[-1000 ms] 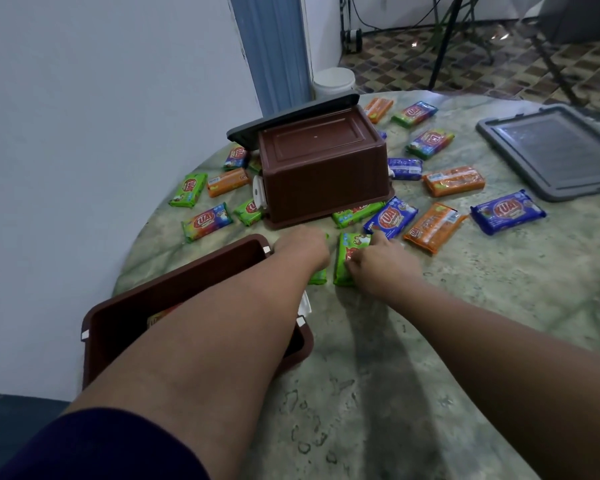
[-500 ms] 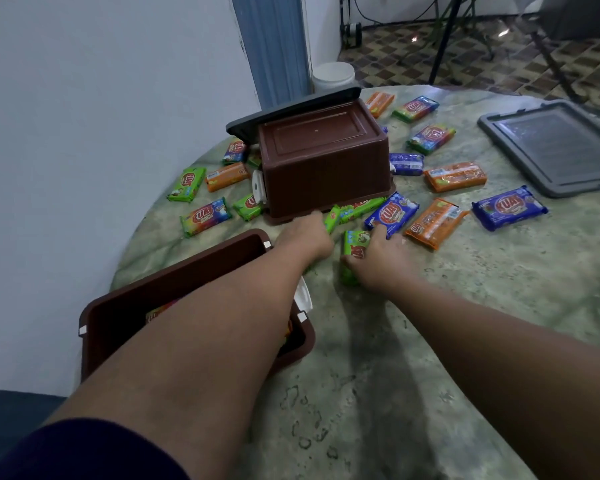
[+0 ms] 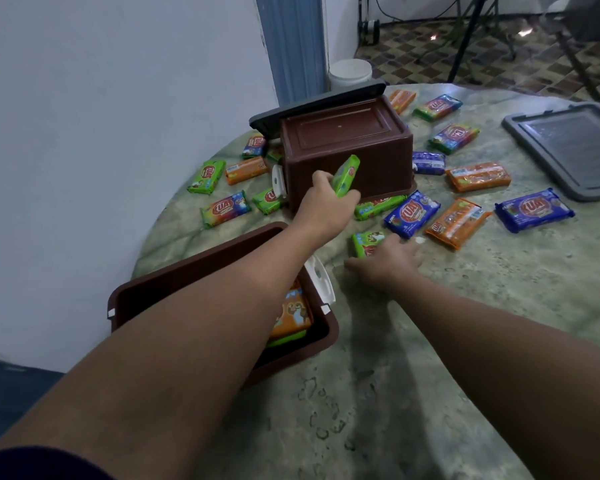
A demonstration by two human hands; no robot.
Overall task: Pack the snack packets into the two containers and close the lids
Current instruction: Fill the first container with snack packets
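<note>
My left hand (image 3: 323, 207) is shut on a green snack packet (image 3: 346, 174), lifted in front of the upside-down brown container (image 3: 347, 147). My right hand (image 3: 387, 263) lies flat on the table, fingers resting on another green packet (image 3: 368, 242). The open brown container (image 3: 174, 282) sits near left, partly hidden under my left forearm, with orange and green packets (image 3: 293, 315) inside. Several blue, orange, green and rainbow packets lie scattered, among them a blue one (image 3: 411, 213) and an orange one (image 3: 456, 223). One grey lid (image 3: 568, 147) lies at the right; the other grey lid (image 3: 312, 105) leans behind the overturned container.
The round marbled table (image 3: 465, 341) stands against a white wall (image 3: 101, 98) on the left. A white bucket (image 3: 350, 73) and stand legs are on the tiled floor beyond the table. White latches (image 3: 321, 278) stick out from the containers' ends.
My left hand has picked a green packet off the table and raised it. My right hand has stayed on the other green packet, spreading its fingers.
</note>
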